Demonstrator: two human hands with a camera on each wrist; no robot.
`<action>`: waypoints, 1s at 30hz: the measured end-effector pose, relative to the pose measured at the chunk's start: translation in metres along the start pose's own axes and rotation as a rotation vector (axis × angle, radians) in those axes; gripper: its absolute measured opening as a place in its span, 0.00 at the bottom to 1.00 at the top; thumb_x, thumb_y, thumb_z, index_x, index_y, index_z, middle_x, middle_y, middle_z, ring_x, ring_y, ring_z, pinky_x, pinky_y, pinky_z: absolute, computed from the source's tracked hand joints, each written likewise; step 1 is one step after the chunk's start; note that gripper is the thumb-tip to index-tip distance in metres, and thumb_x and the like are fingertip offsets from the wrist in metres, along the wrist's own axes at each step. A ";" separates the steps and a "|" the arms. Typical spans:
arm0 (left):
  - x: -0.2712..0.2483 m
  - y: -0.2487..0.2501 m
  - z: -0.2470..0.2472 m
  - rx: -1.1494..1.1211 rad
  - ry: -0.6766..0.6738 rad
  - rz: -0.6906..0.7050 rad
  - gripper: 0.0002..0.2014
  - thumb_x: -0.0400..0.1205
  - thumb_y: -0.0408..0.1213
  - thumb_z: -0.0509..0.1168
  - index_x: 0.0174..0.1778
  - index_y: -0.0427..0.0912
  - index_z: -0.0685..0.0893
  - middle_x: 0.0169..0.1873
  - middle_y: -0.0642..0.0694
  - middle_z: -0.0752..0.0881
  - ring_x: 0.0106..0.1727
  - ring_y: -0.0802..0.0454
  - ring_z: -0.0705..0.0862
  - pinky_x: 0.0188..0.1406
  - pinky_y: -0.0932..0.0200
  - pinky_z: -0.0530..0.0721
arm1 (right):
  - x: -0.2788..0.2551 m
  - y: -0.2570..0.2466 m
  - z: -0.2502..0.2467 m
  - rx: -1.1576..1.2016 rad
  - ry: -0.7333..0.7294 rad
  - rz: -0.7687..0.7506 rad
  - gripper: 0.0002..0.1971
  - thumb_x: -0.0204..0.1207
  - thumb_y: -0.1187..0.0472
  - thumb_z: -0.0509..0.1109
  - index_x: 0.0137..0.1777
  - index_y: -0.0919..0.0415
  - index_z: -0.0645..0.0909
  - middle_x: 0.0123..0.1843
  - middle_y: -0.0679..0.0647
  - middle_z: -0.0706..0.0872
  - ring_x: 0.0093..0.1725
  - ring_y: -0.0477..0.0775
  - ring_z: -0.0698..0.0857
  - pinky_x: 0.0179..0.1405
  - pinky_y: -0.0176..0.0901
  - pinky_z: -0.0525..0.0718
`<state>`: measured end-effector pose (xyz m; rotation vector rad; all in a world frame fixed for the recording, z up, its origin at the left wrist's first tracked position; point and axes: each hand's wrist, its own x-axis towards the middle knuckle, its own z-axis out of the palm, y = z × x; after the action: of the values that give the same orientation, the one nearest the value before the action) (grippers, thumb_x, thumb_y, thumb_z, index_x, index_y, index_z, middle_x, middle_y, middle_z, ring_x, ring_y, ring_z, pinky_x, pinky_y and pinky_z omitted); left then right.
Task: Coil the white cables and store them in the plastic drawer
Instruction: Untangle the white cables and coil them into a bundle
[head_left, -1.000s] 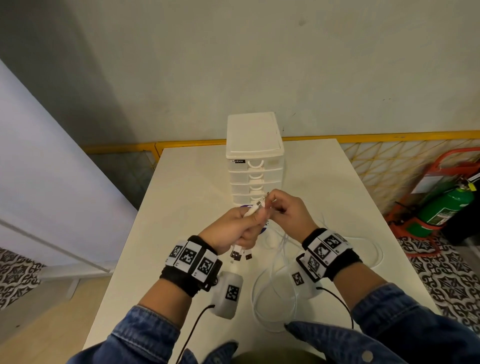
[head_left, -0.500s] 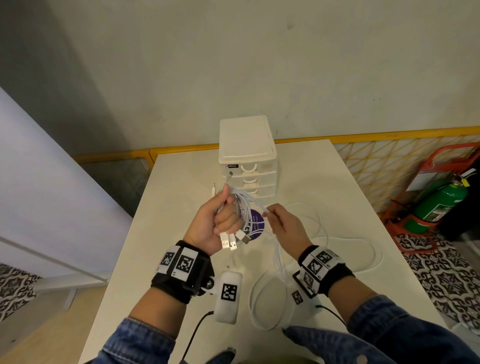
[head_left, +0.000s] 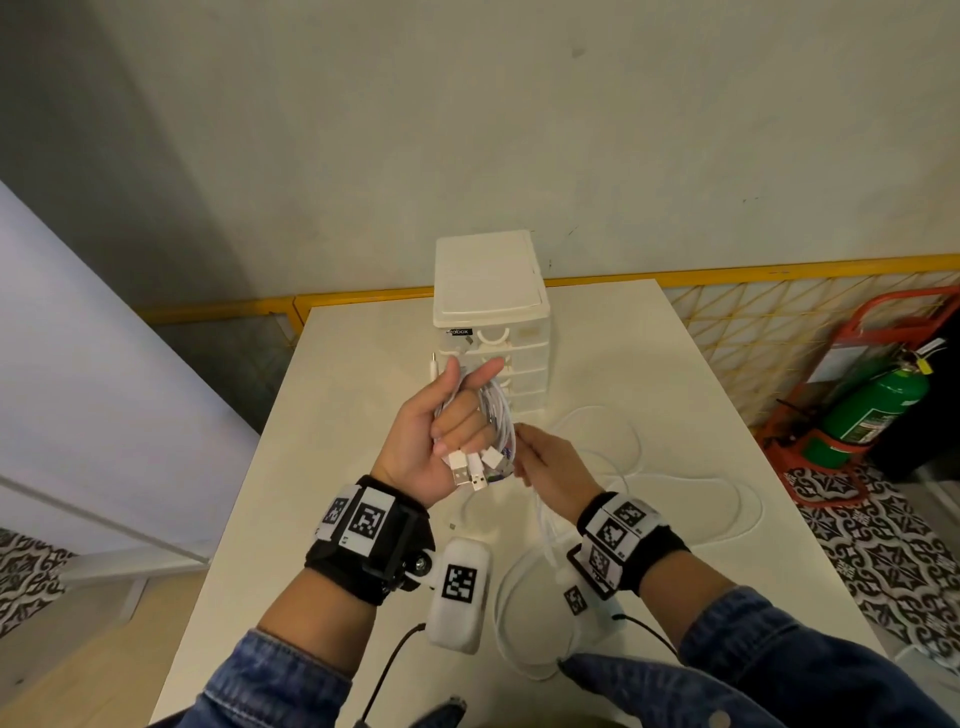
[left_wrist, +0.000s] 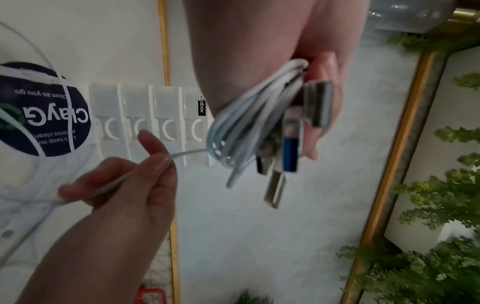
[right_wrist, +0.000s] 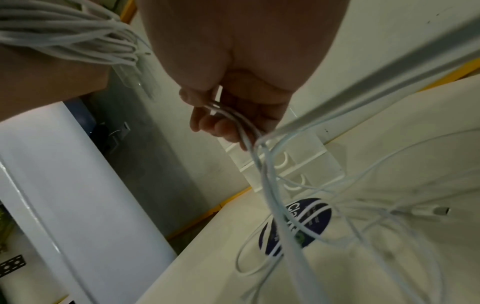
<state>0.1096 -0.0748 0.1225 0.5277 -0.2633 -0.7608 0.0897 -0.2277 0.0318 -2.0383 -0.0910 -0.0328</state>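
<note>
My left hand is raised palm up over the table, its fingers curled round a bundle of white cables wound about them. Several USB plugs stick out below the fingers, and they show close up as USB plugs in the left wrist view. My right hand sits just right of the bundle and pinches the loose white strands that run down to the table. The white plastic drawer unit stands behind both hands with its drawers closed.
Loose cable loops trail across the white table to the right and toward me. A round dark sticker lies under them. A green fire extinguisher in a red stand is on the floor at right.
My left hand has turned palm up and lifted with the cables wound around its fingers. My right hand dropped slightly and moved close to the bundle, feeding strands onto it.
</note>
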 end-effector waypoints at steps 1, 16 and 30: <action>0.000 -0.001 0.001 0.011 -0.003 -0.004 0.22 0.76 0.44 0.70 0.58 0.29 0.84 0.13 0.52 0.59 0.13 0.57 0.57 0.18 0.65 0.67 | -0.001 -0.002 0.001 -0.003 -0.028 0.013 0.18 0.79 0.49 0.53 0.39 0.61 0.77 0.27 0.56 0.79 0.26 0.47 0.74 0.34 0.41 0.72; -0.002 -0.011 -0.001 0.099 0.027 -0.120 0.16 0.71 0.44 0.76 0.22 0.38 0.84 0.25 0.44 0.87 0.27 0.50 0.86 0.30 0.59 0.85 | 0.000 -0.007 0.010 -0.215 -0.076 0.018 0.08 0.79 0.57 0.61 0.45 0.57 0.80 0.43 0.61 0.89 0.44 0.60 0.85 0.48 0.55 0.83; 0.001 0.008 0.003 0.002 0.239 0.080 0.16 0.79 0.36 0.59 0.52 0.31 0.88 0.56 0.36 0.89 0.55 0.45 0.89 0.50 0.57 0.88 | -0.018 -0.005 0.013 -0.129 -0.249 0.085 0.06 0.82 0.63 0.58 0.53 0.53 0.73 0.32 0.49 0.81 0.34 0.46 0.79 0.44 0.40 0.76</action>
<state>0.1136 -0.0713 0.1292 0.6006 -0.0632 -0.6130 0.0709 -0.2152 0.0292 -2.1654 -0.1611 0.2754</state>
